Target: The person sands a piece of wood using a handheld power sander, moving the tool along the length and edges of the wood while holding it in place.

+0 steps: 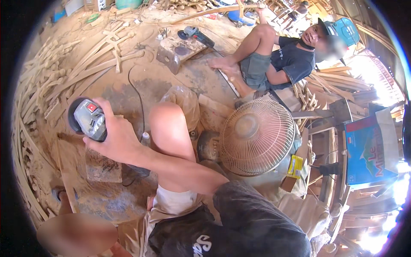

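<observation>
My right hand [117,135] reaches across my raised knee, fingers wrapped round the head of an angle grinder [91,120]. The tool has a grey gear housing with a red label, and a dark round disc [75,115] at its far left side. Part of its body is hidden behind my hand and wrist. Below the hand stands a worn, dusty block [102,166]. A dark cord [139,96] runs over the ground beyond the hand. I cannot make out my left hand; a blurred patch covers the lower left.
A caged fan [259,137] stands close on my right, with a yellow packet [295,166] beside it. Across from me a person [274,64] sits holding a curved wooden piece [214,12]. Another angle grinder [196,36] rests on a block [177,52]. Wooden sticks [38,98] pile along the left.
</observation>
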The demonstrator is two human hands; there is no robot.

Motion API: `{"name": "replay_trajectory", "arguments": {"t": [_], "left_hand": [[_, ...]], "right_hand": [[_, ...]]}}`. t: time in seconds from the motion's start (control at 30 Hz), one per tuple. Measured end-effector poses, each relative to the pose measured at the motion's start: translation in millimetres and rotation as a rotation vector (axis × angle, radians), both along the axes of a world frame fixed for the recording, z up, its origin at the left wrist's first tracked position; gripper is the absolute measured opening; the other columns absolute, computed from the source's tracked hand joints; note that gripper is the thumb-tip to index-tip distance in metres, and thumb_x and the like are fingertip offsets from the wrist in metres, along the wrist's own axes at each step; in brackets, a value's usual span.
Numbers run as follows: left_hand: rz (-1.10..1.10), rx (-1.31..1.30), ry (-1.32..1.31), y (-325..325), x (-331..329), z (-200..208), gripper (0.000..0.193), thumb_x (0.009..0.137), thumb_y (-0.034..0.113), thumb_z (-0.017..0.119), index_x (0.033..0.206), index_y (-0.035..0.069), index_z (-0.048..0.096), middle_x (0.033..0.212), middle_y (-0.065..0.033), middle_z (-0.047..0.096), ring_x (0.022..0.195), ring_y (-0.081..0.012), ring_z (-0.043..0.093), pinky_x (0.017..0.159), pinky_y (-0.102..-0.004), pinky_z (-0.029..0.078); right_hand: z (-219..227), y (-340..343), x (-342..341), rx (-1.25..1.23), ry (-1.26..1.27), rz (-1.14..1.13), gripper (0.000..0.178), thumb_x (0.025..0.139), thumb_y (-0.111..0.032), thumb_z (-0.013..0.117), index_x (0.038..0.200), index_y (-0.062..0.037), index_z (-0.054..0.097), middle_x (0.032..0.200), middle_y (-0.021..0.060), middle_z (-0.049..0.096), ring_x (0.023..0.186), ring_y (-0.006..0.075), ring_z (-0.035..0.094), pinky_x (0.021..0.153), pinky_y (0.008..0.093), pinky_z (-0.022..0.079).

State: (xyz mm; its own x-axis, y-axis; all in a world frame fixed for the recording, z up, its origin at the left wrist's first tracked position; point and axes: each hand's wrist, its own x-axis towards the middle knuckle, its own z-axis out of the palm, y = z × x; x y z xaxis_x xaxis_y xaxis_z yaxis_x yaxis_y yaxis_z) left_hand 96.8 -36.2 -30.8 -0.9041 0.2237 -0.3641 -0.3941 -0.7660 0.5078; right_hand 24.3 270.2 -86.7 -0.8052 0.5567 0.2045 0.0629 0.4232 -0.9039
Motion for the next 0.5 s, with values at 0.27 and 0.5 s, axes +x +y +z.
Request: {"name": "replay_trajectory", "arguments": {"t": [0.27, 0.5], "left_hand": [[-0.251, -0.679, -0.15, -55, -3, -150, 0.065, 0.102, 0.017, 0.074, 0.159, 0.003, 0.045, 0.133, -0.0142, 0.069, 0.101, -0.022, 0.071, 0.089, -0.0375, 0.061], [-0.333, -0.664, -0.067, -31, 71, -104, 0.074, 0.095, 0.008, 0.077, 0.16, 0.009, 0.042, 0.113, -0.0063, 0.066, 0.087, -0.0151, 0.067, 0.072, -0.0266, 0.056]], "right_hand": [[5, -3, -23, 0.014, 0.093, -0.026, 0.091, 0.085, -0.033, 0.09, 0.156, -0.0128, 0.037, 0.11, 0.0278, 0.075, 0.097, 0.0516, 0.074, 0.089, 0.0558, 0.06], [-2, 28, -14, -0.071, 0.21, -0.157, 0.091, 0.084, -0.029, 0.099, 0.152, -0.0015, 0.046, 0.134, 0.0169, 0.065, 0.119, 0.0254, 0.067, 0.104, 0.0405, 0.056]]}}
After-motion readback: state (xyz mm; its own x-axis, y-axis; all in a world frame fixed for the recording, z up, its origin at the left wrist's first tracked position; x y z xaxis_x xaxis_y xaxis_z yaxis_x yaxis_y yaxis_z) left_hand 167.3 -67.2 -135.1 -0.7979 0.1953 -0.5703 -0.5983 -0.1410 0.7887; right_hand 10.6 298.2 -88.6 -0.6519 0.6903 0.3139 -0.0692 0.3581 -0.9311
